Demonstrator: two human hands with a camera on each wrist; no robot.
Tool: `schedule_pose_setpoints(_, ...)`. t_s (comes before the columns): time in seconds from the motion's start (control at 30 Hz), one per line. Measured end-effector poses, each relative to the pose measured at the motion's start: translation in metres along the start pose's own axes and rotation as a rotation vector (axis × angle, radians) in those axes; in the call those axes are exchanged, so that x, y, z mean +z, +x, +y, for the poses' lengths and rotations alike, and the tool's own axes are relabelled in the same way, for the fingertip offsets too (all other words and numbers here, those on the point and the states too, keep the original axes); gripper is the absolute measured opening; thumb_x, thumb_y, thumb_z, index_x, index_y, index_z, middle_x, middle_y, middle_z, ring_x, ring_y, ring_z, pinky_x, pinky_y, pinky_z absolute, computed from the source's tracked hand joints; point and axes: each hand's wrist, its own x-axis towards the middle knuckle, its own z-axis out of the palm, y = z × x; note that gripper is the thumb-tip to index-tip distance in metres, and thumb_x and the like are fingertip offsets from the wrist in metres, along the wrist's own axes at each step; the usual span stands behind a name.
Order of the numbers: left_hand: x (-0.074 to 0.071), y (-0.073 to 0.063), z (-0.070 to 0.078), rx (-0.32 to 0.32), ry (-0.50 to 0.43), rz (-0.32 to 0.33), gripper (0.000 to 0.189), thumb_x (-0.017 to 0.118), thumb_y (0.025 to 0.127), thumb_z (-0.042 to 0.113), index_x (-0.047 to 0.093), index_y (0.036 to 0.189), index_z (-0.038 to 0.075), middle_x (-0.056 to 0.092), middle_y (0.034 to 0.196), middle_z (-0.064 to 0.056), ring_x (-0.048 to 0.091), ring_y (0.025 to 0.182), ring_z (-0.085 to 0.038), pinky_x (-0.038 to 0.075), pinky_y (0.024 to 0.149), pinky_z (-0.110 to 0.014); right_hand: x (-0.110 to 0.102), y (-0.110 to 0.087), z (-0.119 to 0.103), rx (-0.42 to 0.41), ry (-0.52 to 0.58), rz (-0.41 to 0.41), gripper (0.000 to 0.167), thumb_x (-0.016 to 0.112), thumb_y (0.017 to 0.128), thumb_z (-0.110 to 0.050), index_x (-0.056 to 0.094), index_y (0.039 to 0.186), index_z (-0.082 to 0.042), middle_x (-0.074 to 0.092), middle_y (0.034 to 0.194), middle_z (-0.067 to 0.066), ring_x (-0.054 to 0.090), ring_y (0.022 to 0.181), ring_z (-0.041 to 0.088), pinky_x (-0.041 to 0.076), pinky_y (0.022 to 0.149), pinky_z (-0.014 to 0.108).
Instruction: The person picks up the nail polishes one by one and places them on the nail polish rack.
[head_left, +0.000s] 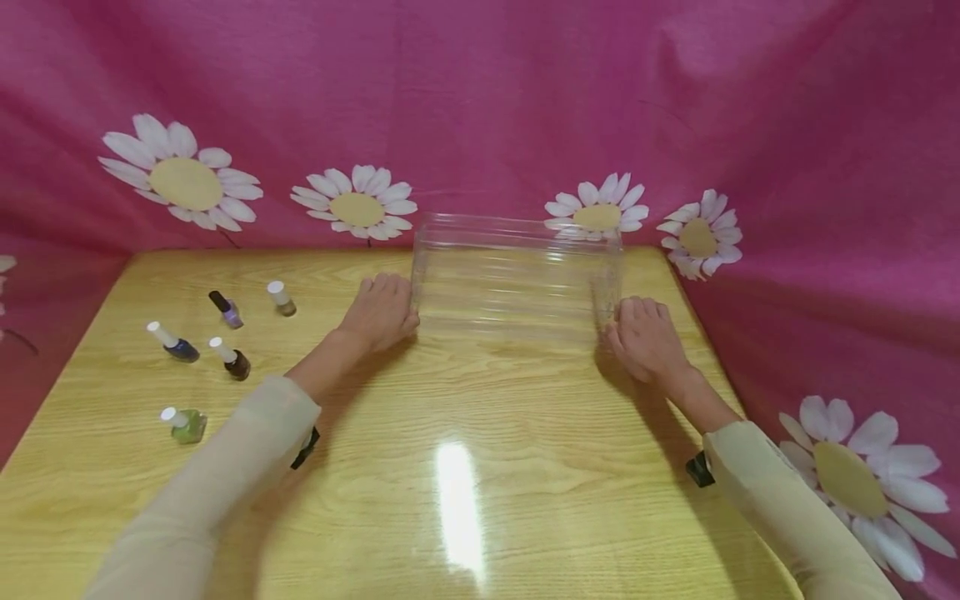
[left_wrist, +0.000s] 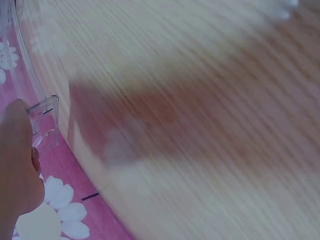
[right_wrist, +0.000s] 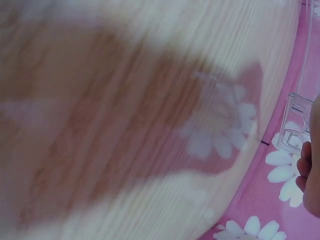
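Observation:
A clear plastic tiered rack [head_left: 517, 292] is near the back of the wooden table, with the wood grain and the cloth showing through it. At its left end, my left hand [head_left: 382, 308] grips the side with curled fingers. My right hand [head_left: 648, 337] holds the opposite end in the same way. In the left wrist view, a corner of the clear rack [left_wrist: 47, 117] projects past the left hand [left_wrist: 20, 170]. The right wrist view shows its other end panel [right_wrist: 290, 130] beside the curled fingers [right_wrist: 304, 165]. No bottles are visible on the rack.
Several nail polish bottles stand or lie on the table's left: a purple one [head_left: 231, 313], a beige one [head_left: 282, 300], a blue one [head_left: 180, 348], a dark brown one [head_left: 237, 365] and a green one [head_left: 191, 427]. A pink daisy cloth [head_left: 480, 108] hangs behind the table [head_left: 375, 500].

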Motion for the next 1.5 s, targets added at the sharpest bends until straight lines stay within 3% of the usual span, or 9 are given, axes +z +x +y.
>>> schedule_pose_setpoints(0.23, -0.004, -0.016, -0.011, -0.032, -0.003, -0.013, 0.024, 0.046, 0.098, 0.023, 0.045, 0.101, -0.001, 0.044, 0.094, -0.014, 0.040, 0.093, -0.034, 0.033, 0.082, -0.045, 0.006, 0.012, -0.013, -0.041, 0.040, 0.008, 0.024, 0.041, 0.098, -0.022, 0.044, 0.087, -0.001, 0.042, 0.081, 0.013, 0.045, 0.083, 0.041, 0.036, 0.078, 0.055)
schedule_pose_setpoints(0.47, -0.006, -0.026, -0.020, -0.060, 0.015, 0.021, 0.023, 0.047, 0.098, 0.022, 0.046, 0.098, -0.001, 0.043, 0.090, -0.014, 0.041, 0.088, -0.034, 0.033, 0.078, -0.046, 0.010, 0.025, -0.023, -0.059, 0.027, 0.008, 0.027, 0.040, 0.099, -0.024, 0.043, 0.087, 0.000, 0.042, 0.082, 0.015, 0.045, 0.084, 0.041, 0.036, 0.079, 0.054)
schedule_pose_setpoints(0.73, -0.012, -0.034, -0.030, -0.108, -0.012, -0.055, 0.024, 0.045, 0.100, 0.024, 0.045, 0.100, 0.000, 0.043, 0.093, -0.013, 0.038, 0.090, -0.032, 0.032, 0.080, -0.044, 0.013, 0.038, -0.035, -0.052, 0.037, -0.052, 0.025, 0.041, 0.099, -0.022, 0.045, 0.090, 0.001, 0.044, 0.085, 0.017, 0.045, 0.088, 0.043, 0.036, 0.083, 0.055)
schedule_pose_setpoints(0.93, -0.013, -0.041, -0.040, -0.135, -0.049, -0.051, 0.021, 0.046, 0.099, 0.021, 0.046, 0.100, -0.001, 0.046, 0.094, -0.015, 0.040, 0.090, -0.033, 0.034, 0.080, -0.044, 0.022, 0.044, -0.044, -0.077, 0.040, -0.049, 0.026, 0.040, 0.100, -0.023, 0.044, 0.091, 0.001, 0.042, 0.085, 0.016, 0.044, 0.085, 0.041, 0.036, 0.080, 0.053)
schedule_pose_setpoints(1.23, -0.013, -0.051, -0.051, -0.133, -0.053, -0.036, 0.021, 0.046, 0.099, 0.019, 0.047, 0.100, -0.002, 0.050, 0.098, -0.019, 0.044, 0.095, -0.038, 0.036, 0.083, -0.049, 0.029, 0.051, -0.054, -0.092, 0.017, -0.069, 0.025, 0.040, 0.100, -0.023, 0.042, 0.091, 0.000, 0.040, 0.084, 0.014, 0.043, 0.082, 0.038, 0.036, 0.077, 0.050)
schedule_pose_setpoints(1.5, -0.012, -0.057, -0.058, -0.111, -0.041, -0.037, 0.019, 0.044, 0.100, 0.017, 0.044, 0.094, -0.001, 0.045, 0.088, -0.016, 0.039, 0.082, -0.034, 0.034, 0.076, -0.044, 0.033, 0.053, -0.063, -0.097, 0.025, -0.097, 0.026, 0.040, 0.101, -0.024, 0.042, 0.093, 0.001, 0.042, 0.086, 0.016, 0.044, 0.085, 0.040, 0.037, 0.081, 0.052)
